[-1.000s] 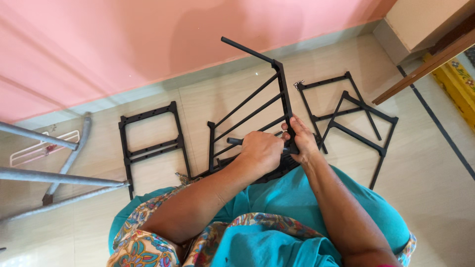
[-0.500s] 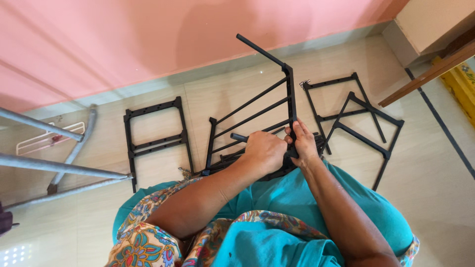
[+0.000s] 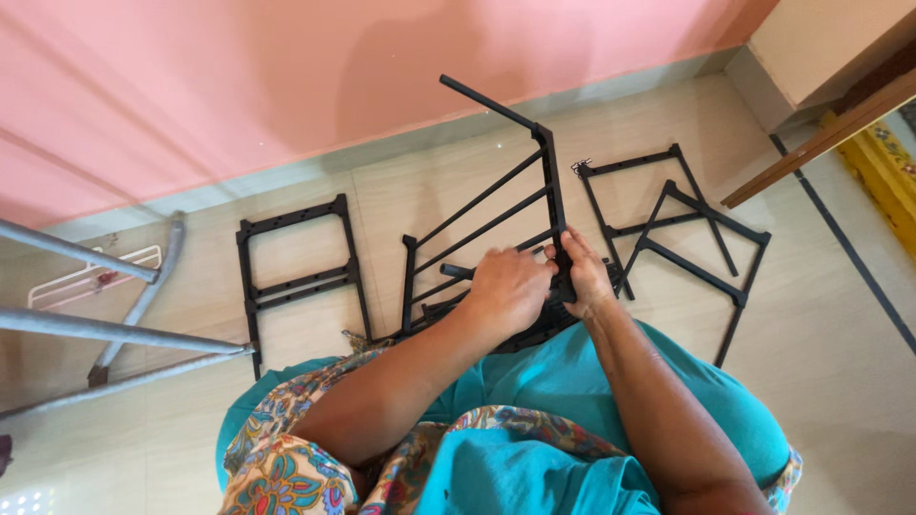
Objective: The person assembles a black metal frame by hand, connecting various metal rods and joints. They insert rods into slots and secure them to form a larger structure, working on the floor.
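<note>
hands unmoved: left hand (image 3: 506,289), right hand (image 3: 584,277) hold black rack frame (image 3: 549,186) upright.

Black rack frame (image 3: 496,205) tipped a bit more upright; both hands' grip same spot, no other chg.

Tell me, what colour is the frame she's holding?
Black, a barred rack frame, seen clearly in the head view.

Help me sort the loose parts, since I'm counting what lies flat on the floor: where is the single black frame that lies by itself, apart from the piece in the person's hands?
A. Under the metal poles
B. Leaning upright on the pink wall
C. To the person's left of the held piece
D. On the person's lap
C: the lone black frame lies flat on the floor tiles, left of the held rack piece that the left hand and right hand grip.
</note>
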